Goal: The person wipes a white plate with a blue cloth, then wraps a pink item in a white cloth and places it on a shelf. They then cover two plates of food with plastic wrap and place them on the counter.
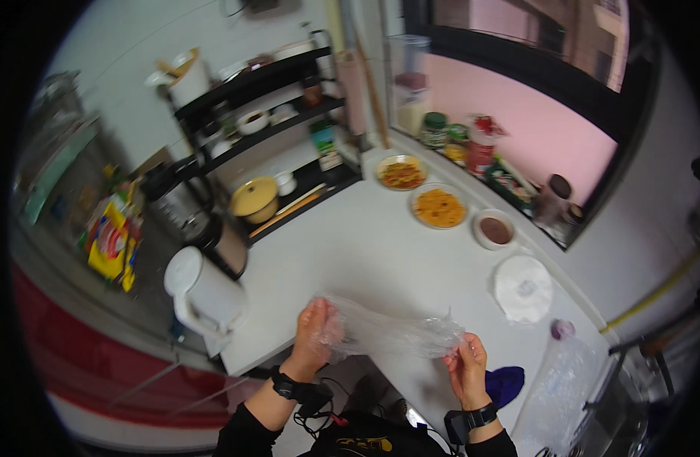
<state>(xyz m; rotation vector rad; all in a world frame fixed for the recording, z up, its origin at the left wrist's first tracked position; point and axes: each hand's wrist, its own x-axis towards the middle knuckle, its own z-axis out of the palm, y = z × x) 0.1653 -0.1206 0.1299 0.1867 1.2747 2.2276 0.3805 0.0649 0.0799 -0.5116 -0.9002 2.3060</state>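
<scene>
A crumpled sheet of clear plastic film point(390, 334) stretches between my two hands, above the front edge of the white countertop point(361, 245). My left hand point(315, 331) grips its left end, and the film partly covers the fingertips. At the other end, my right hand point(467, 360) pinches the film between thumb and fingers. Both wrists wear black straps with small devices. Just beyond my right hand lies a dark blue cloth point(505, 385). I cannot tell whether the film is a bag or a single sheet.
Along the window side stand two plates of food point(439, 207) point(402, 172), a bowl of brown contents point(495, 228) and a round white item point(523, 288). A white pitcher point(204, 291) is at left, before a black shelf rack point(270, 137). A clear plastic bag point(561, 388) lies at right.
</scene>
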